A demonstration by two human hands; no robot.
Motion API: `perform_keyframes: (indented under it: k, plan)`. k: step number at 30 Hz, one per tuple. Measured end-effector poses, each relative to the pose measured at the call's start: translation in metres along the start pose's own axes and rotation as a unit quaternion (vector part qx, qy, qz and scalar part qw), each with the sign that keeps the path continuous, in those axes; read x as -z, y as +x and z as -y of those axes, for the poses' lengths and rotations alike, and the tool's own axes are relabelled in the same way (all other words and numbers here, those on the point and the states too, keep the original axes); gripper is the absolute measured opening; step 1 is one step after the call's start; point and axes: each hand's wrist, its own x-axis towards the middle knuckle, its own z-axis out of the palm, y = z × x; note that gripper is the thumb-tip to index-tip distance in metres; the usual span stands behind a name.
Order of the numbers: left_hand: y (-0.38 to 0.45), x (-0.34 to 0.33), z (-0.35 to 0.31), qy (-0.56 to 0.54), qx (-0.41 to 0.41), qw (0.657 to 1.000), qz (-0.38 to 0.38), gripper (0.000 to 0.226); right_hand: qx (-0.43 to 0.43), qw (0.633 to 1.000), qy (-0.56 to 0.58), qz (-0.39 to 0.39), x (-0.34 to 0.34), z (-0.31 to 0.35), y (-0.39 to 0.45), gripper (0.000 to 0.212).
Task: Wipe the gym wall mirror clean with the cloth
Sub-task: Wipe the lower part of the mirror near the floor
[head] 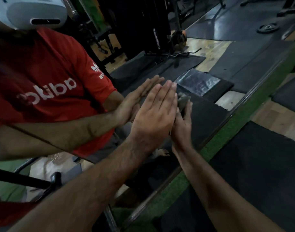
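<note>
- Head view: mirror (160, 47) fills the left and middle, its lower edge running along a green strip (227, 131) that slants from lower middle to upper right.
- Left hand (156, 113) lies flat against the glass, fingers straight and close together, pointing up and to the right; its bare forearm comes in from the lower left.
- Right hand (182, 121) sits just beside the left one, on its right, partly hidden behind it. Its fingers curl round a small dark grey cloth (183, 100) and hold it against the mirror; the cloth shows only as a crumpled bit above the fingers.
- Reflected in the glass: a person in a red shirt (48, 77) with white lettering and a white headset (31, 12), plus the mirrored flat hand meeting the real left one.
- Also reflected: dark gym machines, black floor mats, a weight plate (268, 27) lying flat at upper right, and a shiny dark sheet (197, 82) just above the hands.
- Black mats (260, 164) on a pale wooden floor lie to the right of the green strip.
</note>
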Motion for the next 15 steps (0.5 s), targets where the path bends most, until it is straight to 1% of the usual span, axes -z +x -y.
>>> perform_keyframes:
  k: [1,2,3,4,5,6,7,8,9,10,11,12,13,14,15]
  plan:
    - [0.007,-0.004,-0.001,-0.004,0.003,1.000,0.003,0.049,0.086,0.996,-0.009,0.024,0.006,-0.003,-0.001,0.056]
    - [0.013,-0.008,-0.003,0.001,-0.001,1.000,0.009,0.049,0.153,0.987,-0.031,0.042,0.014,-0.014,-0.002,0.059]
    - [0.018,-0.012,-0.005,0.009,-0.011,1.000,0.016,0.050,0.170,0.983,-0.055,0.037,0.021,-0.029,0.003,0.062]
    - [0.023,-0.015,-0.006,0.018,-0.023,0.999,0.023,0.051,0.113,0.993,-0.043,0.009,0.025,-0.038,0.010,0.064]
    - [0.027,-0.018,-0.008,0.026,-0.032,0.999,0.028,0.052,0.010,1.000,-0.005,-0.026,0.027,-0.039,0.020,0.065]
    - [0.032,-0.020,-0.009,0.030,-0.033,0.999,0.031,0.053,-0.072,0.996,0.032,-0.051,0.025,-0.031,0.032,0.066]
    - [0.037,-0.023,-0.009,0.035,-0.032,0.998,0.031,0.052,-0.099,0.993,0.040,-0.057,0.023,-0.019,0.042,0.067]
    - [0.042,-0.026,-0.009,0.040,-0.034,0.998,0.030,0.051,-0.067,0.996,0.023,-0.048,0.023,-0.009,0.047,0.067]
    - [0.048,-0.029,-0.009,0.042,-0.039,0.998,0.029,0.051,0.003,1.000,0.011,-0.023,0.026,0.001,0.049,0.066]
    - [0.054,-0.031,-0.010,0.046,-0.047,0.997,0.030,0.051,0.093,0.996,-0.014,0.007,0.030,0.004,0.050,0.065]
    - [0.061,-0.034,-0.011,0.052,-0.057,0.996,0.033,0.051,0.173,0.983,-0.054,0.034,0.035,-0.001,0.050,0.064]
    - [0.068,-0.036,-0.013,0.056,-0.066,0.996,0.034,0.052,0.213,0.972,-0.089,0.049,0.044,-0.008,0.052,0.064]
    - [0.075,-0.038,-0.015,0.057,-0.072,0.995,0.036,0.053,0.199,0.974,-0.101,0.033,0.051,-0.022,0.060,0.064]
    - [0.084,-0.040,-0.018,0.061,-0.076,0.995,0.037,0.054,0.132,0.988,-0.082,0.006,0.053,-0.026,0.070,0.066]
    - [0.094,-0.041,-0.020,0.068,-0.078,0.994,0.038,0.055,0.032,0.999,-0.037,-0.023,0.053,-0.020,0.082,0.071]
